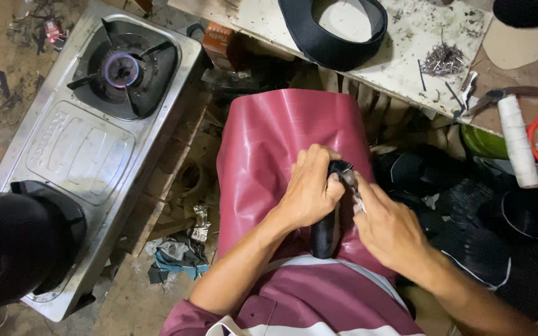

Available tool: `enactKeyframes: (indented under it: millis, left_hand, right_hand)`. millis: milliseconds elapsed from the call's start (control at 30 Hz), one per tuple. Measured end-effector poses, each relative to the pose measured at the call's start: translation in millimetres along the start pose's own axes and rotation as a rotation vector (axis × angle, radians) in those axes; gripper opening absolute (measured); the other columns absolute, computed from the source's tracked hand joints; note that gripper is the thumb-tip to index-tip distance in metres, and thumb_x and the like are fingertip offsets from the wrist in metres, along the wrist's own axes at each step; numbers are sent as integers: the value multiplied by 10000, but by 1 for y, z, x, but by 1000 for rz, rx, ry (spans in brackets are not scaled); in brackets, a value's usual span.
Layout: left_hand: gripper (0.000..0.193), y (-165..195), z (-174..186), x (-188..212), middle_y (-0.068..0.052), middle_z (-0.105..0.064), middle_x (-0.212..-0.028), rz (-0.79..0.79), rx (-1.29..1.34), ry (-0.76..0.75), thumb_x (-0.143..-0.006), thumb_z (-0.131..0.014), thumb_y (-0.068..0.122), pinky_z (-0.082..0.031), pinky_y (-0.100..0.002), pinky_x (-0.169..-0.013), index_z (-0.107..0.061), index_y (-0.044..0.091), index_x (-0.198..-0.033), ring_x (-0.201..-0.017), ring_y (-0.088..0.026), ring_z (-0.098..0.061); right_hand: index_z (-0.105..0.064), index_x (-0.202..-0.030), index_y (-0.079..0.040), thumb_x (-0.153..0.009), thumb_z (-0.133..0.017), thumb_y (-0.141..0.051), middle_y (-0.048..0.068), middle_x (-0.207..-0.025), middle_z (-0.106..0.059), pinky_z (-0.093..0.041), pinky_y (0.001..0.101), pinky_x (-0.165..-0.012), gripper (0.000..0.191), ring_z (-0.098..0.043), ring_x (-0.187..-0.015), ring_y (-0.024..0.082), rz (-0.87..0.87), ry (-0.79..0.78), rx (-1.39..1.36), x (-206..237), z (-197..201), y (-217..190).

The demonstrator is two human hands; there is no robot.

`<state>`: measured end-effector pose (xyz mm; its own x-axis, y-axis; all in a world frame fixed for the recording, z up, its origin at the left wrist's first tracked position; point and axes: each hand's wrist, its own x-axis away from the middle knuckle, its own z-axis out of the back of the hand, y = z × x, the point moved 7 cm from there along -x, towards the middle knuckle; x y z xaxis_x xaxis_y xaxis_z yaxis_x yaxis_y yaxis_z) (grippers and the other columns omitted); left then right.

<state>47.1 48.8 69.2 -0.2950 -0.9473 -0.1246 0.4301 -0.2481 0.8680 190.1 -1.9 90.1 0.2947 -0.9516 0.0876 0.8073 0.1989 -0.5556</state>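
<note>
Maroon sheet (281,143) covers your lap, and on it, at the centre of view, sits the black shoe piece (325,233) you are working. Your left hand (309,190) is wrapped closed around its upper end, holding it upright against your lap. Your right hand (387,227) comes in from 4 o'clock, fingers drawn together on a small metal tool (351,182) that meets the piece's top edge; whether that tool grips or only presses, you cannot tell from here.

Judging by this, the forming is mid-way: the piece is seated and being worked at one end, while its lower part looks untouched.

Room is tight. The desk (406,56) edge, with loose nails (443,61), lies at 1 o'clock; a lit gas stove (94,137) stands close at 9 to 10 o'clock; black cut parts (487,236) crowd 3 o'clock. Open space is mostly toward your body at 6 o'clock.
</note>
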Motion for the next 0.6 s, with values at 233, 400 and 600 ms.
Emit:
enactKeyframes:
  millis: [233,400,600]
  left_hand:
    - [425,4,12,4,-197,-541,-1200,-146,140,-74,-915,-549,148,-403,-486,-1006,-533,2,-1314,-1112,-378,-491]
    - [384,-5,13,2,-200,-537,-1181,-121,155,-132,-896,-540,122,-414,-472,-1042,-549,0,-1260,-1142,-384,-504]
    - [353,-1,15,7,-180,-563,-1135,-105,114,-33,-805,-546,55,-431,-462,-1006,-565,17,-1155,-1084,-379,-526]
  right_hand:
    - [-497,-1382,12,-863,-610,-116,205,-1014,-686,-573,466,-607,546,-702,-689,394,17,80,215,4,-7,-6]
    - [-504,-1394,28,-866,-627,-107,204,-948,-672,-570,457,-605,559,-706,-684,374,23,124,238,7,-29,-6]
    - [-517,-1381,41,-887,-624,-135,219,-957,-684,-558,477,-606,536,-692,-696,405,85,106,85,9,-11,-17]
